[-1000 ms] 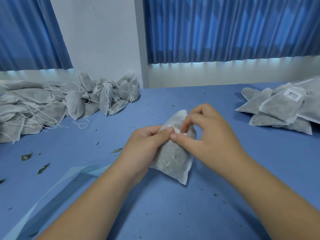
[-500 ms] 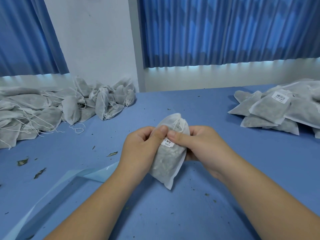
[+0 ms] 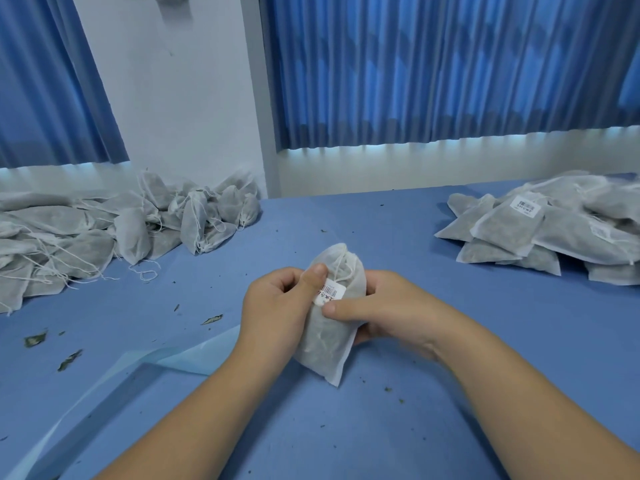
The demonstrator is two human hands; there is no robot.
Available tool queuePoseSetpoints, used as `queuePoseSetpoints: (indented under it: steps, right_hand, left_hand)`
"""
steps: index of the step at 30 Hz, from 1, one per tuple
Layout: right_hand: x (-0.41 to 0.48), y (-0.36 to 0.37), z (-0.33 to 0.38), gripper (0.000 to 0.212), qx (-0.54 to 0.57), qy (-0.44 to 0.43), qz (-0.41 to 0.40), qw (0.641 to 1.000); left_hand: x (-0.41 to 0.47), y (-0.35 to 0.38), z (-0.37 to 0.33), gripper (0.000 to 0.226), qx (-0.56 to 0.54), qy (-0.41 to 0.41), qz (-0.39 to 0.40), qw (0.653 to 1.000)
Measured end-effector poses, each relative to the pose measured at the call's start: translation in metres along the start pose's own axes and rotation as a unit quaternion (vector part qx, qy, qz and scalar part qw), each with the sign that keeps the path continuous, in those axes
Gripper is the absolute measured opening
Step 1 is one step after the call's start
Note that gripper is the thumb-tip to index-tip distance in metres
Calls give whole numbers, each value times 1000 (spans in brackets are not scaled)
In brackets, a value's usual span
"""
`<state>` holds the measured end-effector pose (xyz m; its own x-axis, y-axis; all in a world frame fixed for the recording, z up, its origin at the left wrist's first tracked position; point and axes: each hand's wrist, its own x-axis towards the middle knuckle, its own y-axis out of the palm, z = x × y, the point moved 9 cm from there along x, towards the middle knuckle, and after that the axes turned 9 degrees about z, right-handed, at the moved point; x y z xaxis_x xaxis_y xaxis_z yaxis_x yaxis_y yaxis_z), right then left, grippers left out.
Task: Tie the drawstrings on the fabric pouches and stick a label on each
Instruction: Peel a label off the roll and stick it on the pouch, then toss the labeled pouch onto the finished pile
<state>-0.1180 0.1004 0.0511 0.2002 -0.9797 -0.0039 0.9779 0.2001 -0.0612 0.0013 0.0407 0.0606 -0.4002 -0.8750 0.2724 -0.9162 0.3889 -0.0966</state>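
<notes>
A white fabric pouch filled with dark herbs stands tilted at the table's middle, its drawstring gathered at the top. A small white barcode label sits on its front. My left hand grips the pouch's left side, thumb pressing the label's upper left edge. My right hand wraps round the right side, its thumb lying across the pouch just under the label.
A heap of pouches with loose strings lies at the far left. A stack of flat labelled pouches lies at the far right. A pale blue backing strip curls near my left forearm. Leaf crumbs dot the blue table.
The label went from between my fingertips onto the pouch's front. My right thumb slid down below it, and both hands now hold the pouch more upright.
</notes>
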Motion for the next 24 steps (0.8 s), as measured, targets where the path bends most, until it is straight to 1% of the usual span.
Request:
queuePoseSetpoints:
  steps: [2,5,7,10,12,15,18,21,22,23,24]
  right_hand:
    - [-5,-5,-4,23,15,4,-5,1000]
    - [-21,-14,-7,33,43,8,-7,999]
    - [-36,-23,-6,39,23,9,-23,999]
    - [-62,-54,-5,28,-8,4,-118,993]
    - [-82,-79,-6,21,9,-5,-180,984]
    - [-110,-111,-7,17,58,-17,-239,969]
    - [-136,-141,-10,10,112,-27,-299,947]
    - [-158,-174,2,6,100,-36,-367,924]
    - [-164,-187,11,5,129,-63,-387,911]
    - [-170,-200,20,5,180,-102,-407,890]
    - [-178,-214,28,5,237,-143,-430,859]
  left_hand:
    - [2,6,0,37,-29,-11,-11,999]
    - [7,26,-1,41,-74,-33,-28,996]
    - [14,45,-1,40,-102,-49,-41,993]
    - [25,80,-6,37,-120,-53,-24,991]
    - [31,108,-8,34,-117,-63,13,991]
    - [34,151,-9,29,-136,-87,69,984]
    - [31,190,-13,28,-149,-97,121,977]
    - [28,214,-19,17,-169,-97,146,970]
    - [27,219,-21,14,-178,-100,148,968]
    - [26,222,-23,12,-186,-102,149,966]
    - [26,224,-24,11,-196,-104,150,963]
